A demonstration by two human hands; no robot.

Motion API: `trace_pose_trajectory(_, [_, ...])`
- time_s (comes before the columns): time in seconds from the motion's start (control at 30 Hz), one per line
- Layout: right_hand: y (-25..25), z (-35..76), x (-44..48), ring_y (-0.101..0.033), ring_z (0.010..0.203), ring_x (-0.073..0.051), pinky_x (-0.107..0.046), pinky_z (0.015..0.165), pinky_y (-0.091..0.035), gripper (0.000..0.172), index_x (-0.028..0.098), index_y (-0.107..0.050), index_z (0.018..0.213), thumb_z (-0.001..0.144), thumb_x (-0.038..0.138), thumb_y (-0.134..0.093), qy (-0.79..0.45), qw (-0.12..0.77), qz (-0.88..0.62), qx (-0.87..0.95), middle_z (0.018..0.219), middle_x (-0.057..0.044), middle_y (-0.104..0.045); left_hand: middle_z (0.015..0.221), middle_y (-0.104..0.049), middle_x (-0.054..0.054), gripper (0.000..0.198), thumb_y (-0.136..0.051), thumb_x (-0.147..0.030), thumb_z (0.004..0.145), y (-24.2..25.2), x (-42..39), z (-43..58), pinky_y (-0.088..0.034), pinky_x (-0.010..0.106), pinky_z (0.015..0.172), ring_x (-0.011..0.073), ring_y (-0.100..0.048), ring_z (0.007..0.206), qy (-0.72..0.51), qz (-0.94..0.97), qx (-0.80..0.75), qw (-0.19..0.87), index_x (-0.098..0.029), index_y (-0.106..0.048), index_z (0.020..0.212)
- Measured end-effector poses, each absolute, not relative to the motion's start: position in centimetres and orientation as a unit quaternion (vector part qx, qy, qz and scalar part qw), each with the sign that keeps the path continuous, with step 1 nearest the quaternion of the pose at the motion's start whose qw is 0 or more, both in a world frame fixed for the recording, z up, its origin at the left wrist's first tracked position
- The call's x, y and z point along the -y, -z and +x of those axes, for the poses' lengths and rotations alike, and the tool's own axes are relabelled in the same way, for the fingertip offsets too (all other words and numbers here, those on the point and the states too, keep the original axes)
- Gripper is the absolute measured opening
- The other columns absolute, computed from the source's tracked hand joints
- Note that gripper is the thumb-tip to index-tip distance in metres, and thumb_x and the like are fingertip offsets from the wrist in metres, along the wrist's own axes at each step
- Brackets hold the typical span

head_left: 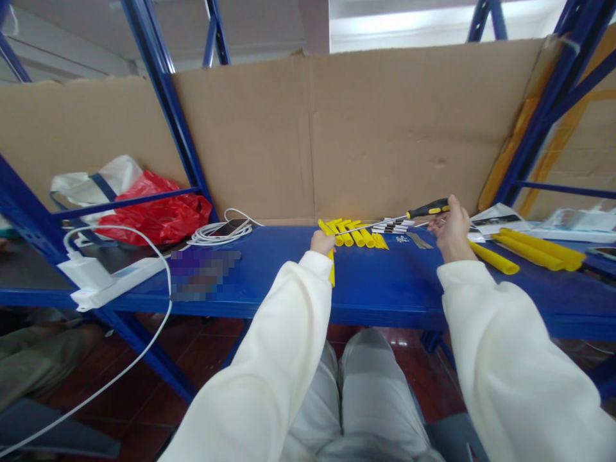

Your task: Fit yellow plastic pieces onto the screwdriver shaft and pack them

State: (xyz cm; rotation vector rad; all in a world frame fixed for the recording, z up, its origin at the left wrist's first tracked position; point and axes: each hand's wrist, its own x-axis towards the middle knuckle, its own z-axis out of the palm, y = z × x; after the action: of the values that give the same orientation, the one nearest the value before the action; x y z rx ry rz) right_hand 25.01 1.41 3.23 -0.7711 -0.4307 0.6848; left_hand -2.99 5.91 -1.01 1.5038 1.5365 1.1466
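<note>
My right hand (451, 230) grips the rear end of a black-and-yellow screwdriver (427, 209), holding it raised above the table and nearly level. Its long thin shaft points left, and its tip reaches my left hand (322, 242). Those left fingers are closed around a yellow tube (332, 268), which shows below the hand; the exact contact between tip and tube is too small to tell. Just right of my left hand, several short yellow tubes (357, 235) lie side by side at a slant. Behind the screwdriver are black-and-white striped pieces (391, 226), small light bits (401, 239) and a flat grey strip (419, 240).
Longer yellow tubes (539, 249) and papers (500, 218) lie on the right of the blue table (283, 282). A coiled white cable (219, 234), a power strip (118, 282) and a red bag (158, 208) are on the left. Cardboard (250, 141) stands behind.
</note>
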Motion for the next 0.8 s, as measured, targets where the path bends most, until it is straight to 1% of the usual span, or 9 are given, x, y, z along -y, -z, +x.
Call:
trace_pose_trajectory(0.17, [-3.6,24.4,-0.8,-0.035,0.033,-0.008,-0.017,0.026,-0.030,0.029,0.026,-0.042,0.075,0.097,0.032,-0.060,-0.320,0.847,-0.378,0.194,0.049,0.010,-0.039,0.070,-0.074,0.009,0.019,-0.057,-0.003,0.082,1.0,-6.0,-3.0,-0.054,0.023,0.061,0.0176,-0.071,0.062,-0.433,0.586,-0.599,0.333,-0.007,-0.076,0.084])
trace_pose_trajectory(0.23, [-3.7,24.2,-0.5,-0.037,0.035,-0.008,-0.016,0.027,-0.030,0.029,0.026,-0.043,0.077,0.097,0.032,-0.062,-0.324,0.846,-0.373,0.200,0.051,0.010,-0.043,0.072,-0.075,0.009,0.018,-0.058,-0.004,0.082,1.0,-5.9,-3.0,-0.054,0.022,0.061,0.0174,-0.072,0.063,-0.432,0.584,-0.602,0.331,-0.008,-0.076,0.086])
trace_pose_trajectory(0.33, [-3.9,24.1,-0.1,-0.042,0.039,-0.008,-0.016,0.031,-0.037,0.030,0.025,-0.046,0.077,0.100,0.037,-0.060,-0.353,0.837,-0.367,0.201,0.054,0.007,-0.050,0.069,-0.074,0.008,0.018,-0.059,-0.005,0.083,1.0,-5.9,-3.0,-0.055,0.022,0.062,0.0174,-0.072,0.064,-0.431,0.585,-0.602,0.330,-0.009,-0.076,0.086])
trace_pose_trajectory(0.43, [-4.0,24.3,0.0,-0.045,0.040,-0.010,-0.017,0.036,-0.044,0.036,0.023,-0.047,0.074,0.104,0.043,-0.051,-0.391,0.828,-0.352,0.193,0.050,0.006,-0.044,0.065,-0.072,0.007,0.018,-0.058,-0.004,0.083,1.0,-6.0,-3.0,-0.054,0.021,0.060,0.0172,-0.071,0.062,-0.429,0.589,-0.602,0.326,-0.009,-0.075,0.083])
trace_pose_trajectory(0.5, [-4.0,24.7,-0.3,-0.049,0.042,-0.012,-0.020,0.039,-0.048,0.037,0.024,-0.046,0.072,0.104,0.043,-0.046,-0.407,0.828,-0.335,0.193,0.046,0.006,-0.037,0.064,-0.071,0.007,0.019,-0.057,-0.004,0.083,1.1,-6.1,-3.0,-0.054,0.021,0.060,0.0174,-0.072,0.063,-0.429,0.591,-0.601,0.323,-0.009,-0.075,0.082])
trace_pose_trajectory(0.57, [-3.8,25.0,-0.7,-0.052,0.043,-0.015,-0.023,0.040,-0.050,0.035,0.024,-0.045,0.071,0.102,0.040,-0.048,-0.406,0.828,-0.326,0.208,0.044,0.006,-0.033,0.065,-0.072,0.007,0.020,-0.057,-0.005,0.083,1.1,-6.1,-3.0,-0.055,0.022,0.062,0.0183,-0.073,0.065,-0.429,0.592,-0.601,0.323,-0.009,-0.076,0.082])
trace_pose_trajectory(0.63, [-3.5,25.3,-1.3,-0.049,0.041,-0.015,-0.024,0.037,-0.048,0.035,0.025,-0.043,0.069,0.099,0.038,-0.052,-0.381,0.832,-0.337,0.221,0.043,0.006,-0.031,0.066,-0.073,0.008,0.020,-0.057,-0.006,0.083,1.2,-6.2,-3.0,-0.056,0.023,0.065,0.0191,-0.074,0.067,-0.425,0.593,-0.602,0.323,-0.010,-0.077,0.082])
trace_pose_trajectory(0.73, [-3.1,25.5,-1.8,-0.040,0.034,-0.012,-0.021,0.029,-0.038,0.038,0.025,-0.038,0.066,0.098,0.036,-0.057,-0.317,0.840,-0.384,0.217,0.042,0.008,-0.031,0.069,-0.075,0.009,0.020,-0.057,-0.007,0.084,1.3,-6.3,-3.1,-0.057,0.024,0.067,0.0195,-0.075,0.069,-0.421,0.596,-0.605,0.320,-0.010,-0.077,0.082])
trace_pose_trajectory(0.8, [-2.9,25.6,-1.9,-0.039,0.032,-0.011,-0.020,0.026,-0.032,0.037,0.026,-0.040,0.067,0.097,0.036,-0.060,-0.296,0.838,-0.407,0.209,0.042,0.008,-0.035,0.071,-0.076,0.010,0.020,-0.057,-0.008,0.086,1.3,-6.4,-3.1,-0.056,0.024,0.067,0.0197,-0.075,0.071,-0.420,0.598,-0.604,0.318,-0.010,-0.077,0.083])
